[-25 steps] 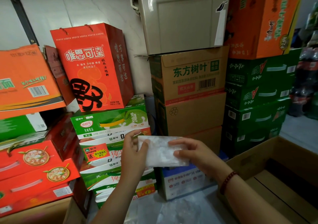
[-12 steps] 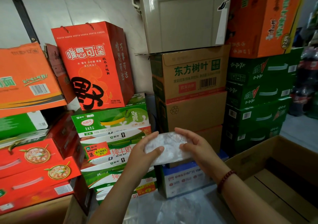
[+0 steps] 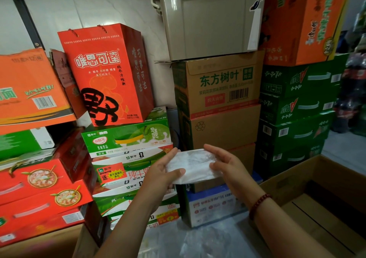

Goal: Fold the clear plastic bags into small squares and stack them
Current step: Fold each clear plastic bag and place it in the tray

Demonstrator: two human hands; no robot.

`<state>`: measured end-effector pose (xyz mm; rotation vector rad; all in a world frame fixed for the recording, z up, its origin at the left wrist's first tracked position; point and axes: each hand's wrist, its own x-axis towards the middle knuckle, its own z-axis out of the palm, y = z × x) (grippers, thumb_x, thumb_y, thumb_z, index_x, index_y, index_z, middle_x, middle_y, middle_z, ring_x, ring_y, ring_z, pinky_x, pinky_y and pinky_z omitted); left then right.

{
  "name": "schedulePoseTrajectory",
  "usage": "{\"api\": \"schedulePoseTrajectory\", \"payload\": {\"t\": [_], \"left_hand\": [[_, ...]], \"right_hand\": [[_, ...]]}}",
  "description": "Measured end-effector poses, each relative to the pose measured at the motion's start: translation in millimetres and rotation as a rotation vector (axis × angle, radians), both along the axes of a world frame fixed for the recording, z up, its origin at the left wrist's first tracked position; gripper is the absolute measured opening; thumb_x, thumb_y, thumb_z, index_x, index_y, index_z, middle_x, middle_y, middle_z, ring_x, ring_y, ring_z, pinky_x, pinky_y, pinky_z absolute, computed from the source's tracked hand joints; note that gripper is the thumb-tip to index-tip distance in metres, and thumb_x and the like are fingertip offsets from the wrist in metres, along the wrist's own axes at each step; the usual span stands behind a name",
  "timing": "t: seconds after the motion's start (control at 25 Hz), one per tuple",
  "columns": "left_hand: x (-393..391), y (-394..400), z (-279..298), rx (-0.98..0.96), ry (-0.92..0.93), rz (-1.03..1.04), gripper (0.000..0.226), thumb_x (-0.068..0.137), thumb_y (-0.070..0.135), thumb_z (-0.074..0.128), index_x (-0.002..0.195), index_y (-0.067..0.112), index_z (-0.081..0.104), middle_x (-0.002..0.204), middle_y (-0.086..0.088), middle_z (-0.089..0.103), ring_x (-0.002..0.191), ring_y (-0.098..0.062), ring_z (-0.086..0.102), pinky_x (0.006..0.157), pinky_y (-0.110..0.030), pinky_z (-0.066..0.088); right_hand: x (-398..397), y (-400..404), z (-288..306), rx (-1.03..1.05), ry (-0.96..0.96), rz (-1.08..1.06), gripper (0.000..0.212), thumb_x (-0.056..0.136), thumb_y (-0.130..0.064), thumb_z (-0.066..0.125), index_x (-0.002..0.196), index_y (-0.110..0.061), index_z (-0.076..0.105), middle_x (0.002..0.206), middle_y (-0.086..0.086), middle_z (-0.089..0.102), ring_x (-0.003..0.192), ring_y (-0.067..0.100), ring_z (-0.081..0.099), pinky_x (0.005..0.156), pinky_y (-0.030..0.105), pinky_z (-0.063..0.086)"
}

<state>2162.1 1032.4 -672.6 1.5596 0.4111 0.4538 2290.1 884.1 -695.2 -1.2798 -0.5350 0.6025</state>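
Both hands hold one folded plastic bag (image 3: 191,166) in mid-air, above loose clear plastic (image 3: 198,242) on the near surface. I judge it nearly weightless, limp, slick, likely to spring open, so edge grips suit it. My left hand (image 3: 161,175) has its thumb pressed on the bag's left edge, fingers behind. My right hand (image 3: 227,167) clamps the right edge, fingers curved over the top. Far behind: stacked cartons (image 3: 217,103).
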Motion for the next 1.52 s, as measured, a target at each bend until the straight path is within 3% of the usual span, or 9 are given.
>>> {"api": "schedulePoseTrajectory", "payload": {"t": [0.24, 0.4, 0.6, 0.76, 0.88, 1.04, 1.12, 1.32, 1.52], "left_hand": [[0, -4, 2, -0.439, -0.167, -0.013, 0.056, 0.076, 0.019, 0.064, 0.130, 0.016, 0.050, 0.092, -0.002, 0.064, 0.050, -0.005, 0.044, 0.040, -0.014, 0.037], [4, -20, -5, -0.656, -0.065, -0.032, 0.036, 0.080, 0.023, 0.065, 0.111, 0.006, 0.058, 0.064, -0.001, 0.061, 0.043, -0.004, 0.043, 0.037, -0.012, 0.038], [11, -34, -10, -0.794, -0.062, 0.102, 0.023, 0.086, 0.015, 0.064, 0.107, 0.006, 0.060, 0.072, -0.006, 0.061, 0.044, -0.004, 0.051, 0.037, -0.012, 0.041], [10, -32, -5, -0.882, -0.159, 0.220, 0.020, 0.089, 0.012, 0.061, 0.108, 0.008, 0.059, 0.082, -0.010, 0.068, 0.047, -0.008, 0.062, 0.033, -0.012, 0.040], [9, -25, -2, -0.666, -0.166, 0.251, 0.011, 0.096, 0.017, 0.053, 0.104, 0.010, 0.058, 0.093, -0.010, 0.070, 0.061, -0.013, 0.071, 0.037, -0.015, 0.046], [6, -9, -4, -0.043, 0.014, 0.246, 0.025, 0.099, 0.028, 0.048, 0.094, 0.005, 0.058, 0.084, -0.006, 0.072, 0.075, -0.016, 0.073, 0.048, -0.024, 0.053], [3, -3, -4, 0.108, 0.056, 0.201, 0.025, 0.098, 0.028, 0.048, 0.090, 0.006, 0.059, 0.091, -0.007, 0.070, 0.075, -0.011, 0.072, 0.048, -0.024, 0.054], [-1, -4, -4, 0.306, 0.115, 0.114, 0.027, 0.096, 0.031, 0.051, 0.082, 0.014, 0.066, 0.081, -0.002, 0.072, 0.064, -0.007, 0.069, 0.053, -0.021, 0.054], [0, -8, -4, 0.279, 0.110, 0.106, 0.026, 0.090, 0.037, 0.060, 0.083, 0.015, 0.069, 0.077, 0.002, 0.072, 0.066, -0.023, 0.068, 0.067, -0.036, 0.056]], "right_hand": [[-5, 2, 1, 0.022, -0.031, -0.110, 0.056, 0.088, 0.009, 0.050, 0.126, -0.033, 0.056, 0.128, -0.004, 0.053, 0.105, 0.016, 0.059, 0.069, 0.020, 0.052], [-16, 8, 1, 0.071, -0.046, -0.255, 0.060, 0.090, 0.007, 0.050, 0.132, -0.035, 0.047, 0.118, -0.011, 0.050, 0.099, 0.011, 0.058, 0.062, 0.017, 0.052], [-27, 19, -4, 0.008, -0.192, -0.395, 0.057, 0.091, 0.003, 0.051, 0.135, -0.033, 0.043, 0.137, -0.005, 0.041, 0.107, 0.008, 0.054, 0.067, 0.016, 0.053], [-32, 22, -6, -0.001, -0.189, -0.321, 0.063, 0.090, 0.005, 0.053, 0.141, -0.029, 0.038, 0.133, -0.009, 0.042, 0.102, 0.002, 0.053, 0.065, 0.013, 0.053], [-32, 22, -5, -0.079, -0.195, -0.299, 0.068, 0.088, 0.002, 0.059, 0.143, -0.029, 0.033, 0.130, -0.007, 0.043, 0.094, 0.001, 0.055, 0.064, 0.016, 0.054], [-28, 11, 4, -0.299, -0.391, -0.382, 0.055, 0.092, -0.018, 0.060, 0.140, -0.033, 0.039, 0.114, -0.008, 0.044, 0.081, 0.001, 0.048, 0.054, 0.009, 0.044], [-26, 5, 8, -0.328, -0.337, -0.260, 0.048, 0.093, -0.026, 0.058, 0.138, -0.030, 0.042, 0.100, -0.008, 0.055, 0.076, 0.004, 0.053, 0.053, 0.011, 0.045], [-19, 1, 9, -0.238, -0.081, 0.053, 0.028, 0.093, -0.031, 0.054, 0.118, -0.018, 0.059, 0.085, 0.006, 0.071, 0.060, 0.012, 0.061, 0.056, 0.023, 0.051], [-18, 5, 3, -0.205, -0.098, -0.028, 0.023, 0.093, -0.025, 0.056, 0.094, -0.004, 0.067, 0.086, 0.006, 0.073, 0.070, 0.016, 0.067, 0.069, 0.030, 0.056]]}}
